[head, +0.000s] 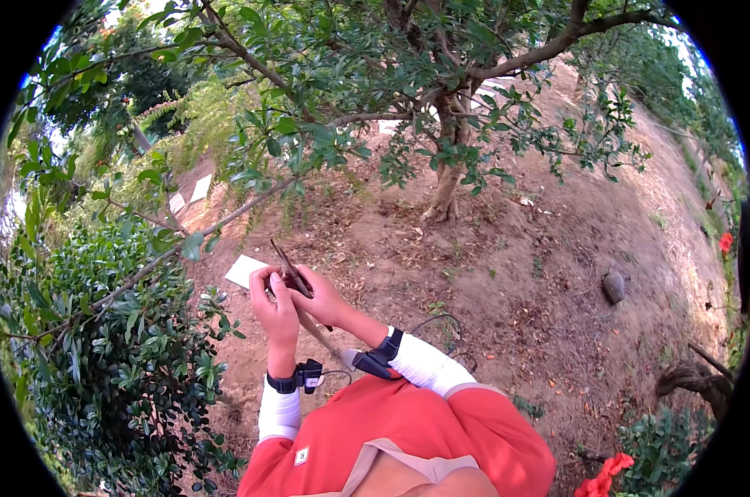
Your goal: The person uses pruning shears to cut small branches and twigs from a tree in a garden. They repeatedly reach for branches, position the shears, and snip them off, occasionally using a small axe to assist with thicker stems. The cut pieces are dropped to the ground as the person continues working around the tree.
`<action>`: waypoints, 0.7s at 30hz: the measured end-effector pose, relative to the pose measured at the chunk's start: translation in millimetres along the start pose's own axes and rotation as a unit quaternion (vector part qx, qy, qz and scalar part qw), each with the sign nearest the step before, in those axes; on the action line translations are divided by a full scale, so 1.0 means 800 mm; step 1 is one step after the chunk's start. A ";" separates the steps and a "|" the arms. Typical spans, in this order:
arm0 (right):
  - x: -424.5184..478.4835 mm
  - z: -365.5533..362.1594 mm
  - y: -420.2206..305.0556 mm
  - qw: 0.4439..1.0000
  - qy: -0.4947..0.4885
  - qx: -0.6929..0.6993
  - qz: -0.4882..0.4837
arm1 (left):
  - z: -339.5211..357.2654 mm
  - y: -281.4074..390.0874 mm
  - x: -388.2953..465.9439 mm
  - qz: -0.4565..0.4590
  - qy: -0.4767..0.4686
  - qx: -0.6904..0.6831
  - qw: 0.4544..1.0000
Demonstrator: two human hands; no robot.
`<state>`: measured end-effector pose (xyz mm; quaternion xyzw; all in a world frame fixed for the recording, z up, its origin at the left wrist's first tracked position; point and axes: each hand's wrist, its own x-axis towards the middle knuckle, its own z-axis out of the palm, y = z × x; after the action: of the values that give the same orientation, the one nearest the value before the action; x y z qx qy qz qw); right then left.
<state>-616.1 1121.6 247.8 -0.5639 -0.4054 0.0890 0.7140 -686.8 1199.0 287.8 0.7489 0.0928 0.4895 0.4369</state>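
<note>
Both my hands are together in front of my chest, over the soil. My left hand [276, 304] has its fingers curled against the other hand; what lies between its fingers is hidden. My right hand [317, 297] is closed around some thin dark brown sticks [288, 267], possibly twigs, whose ends point up and away. A pale wooden handle [316, 330] runs from below the hands towards my chest, ending near a greyish metal part [349, 358]. Whether a hand grips this handle I cannot tell. Black straps with cables sit on both wrists.
A small tree [446, 174] stands ahead, its low branch [250, 206] reaching left across the view. A dense green bush [120, 323] is at left. A pale flat slab [244, 271] lies beyond my hands, a rounded stone [613, 286] at right. Red flowers [606, 475] show at lower right.
</note>
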 end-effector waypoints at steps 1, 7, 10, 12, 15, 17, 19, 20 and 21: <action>0.000 -0.003 -0.003 1.000 0.005 0.004 0.008 | -0.001 -0.003 0.000 0.010 0.008 0.001 1.000; 0.009 -0.039 0.004 0.967 0.140 0.194 0.088 | -0.025 -0.018 0.000 -0.010 0.061 -0.061 0.996; 0.015 -0.071 -0.013 0.940 0.206 0.233 0.143 | -0.038 -0.026 -0.004 0.002 0.042 -0.043 0.998; 0.019 -0.096 -0.007 0.931 0.235 0.232 0.157 | -0.038 -0.022 -0.007 0.014 0.027 -0.046 0.998; 0.034 -0.129 -0.025 0.930 0.265 0.213 0.139 | -0.040 -0.024 -0.014 0.012 0.010 -0.051 0.999; 0.055 -0.154 -0.036 0.938 0.286 0.167 0.103 | -0.040 -0.025 -0.017 0.020 0.008 -0.054 0.998; 0.081 -0.179 -0.058 0.947 0.281 0.140 0.076 | -0.039 -0.024 -0.019 0.041 0.016 -0.055 0.998; 0.096 -0.191 -0.068 0.952 0.278 0.117 0.059 | -0.041 -0.020 -0.019 0.042 0.009 -0.038 0.998; 0.111 -0.203 -0.081 0.956 0.276 0.093 0.042 | -0.041 -0.020 -0.020 0.046 0.011 -0.041 0.998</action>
<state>-468.7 1031.6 341.2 -0.5143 -0.1590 -0.0029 0.8427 -716.7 1218.1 270.2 0.7281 0.0427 0.5210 0.4434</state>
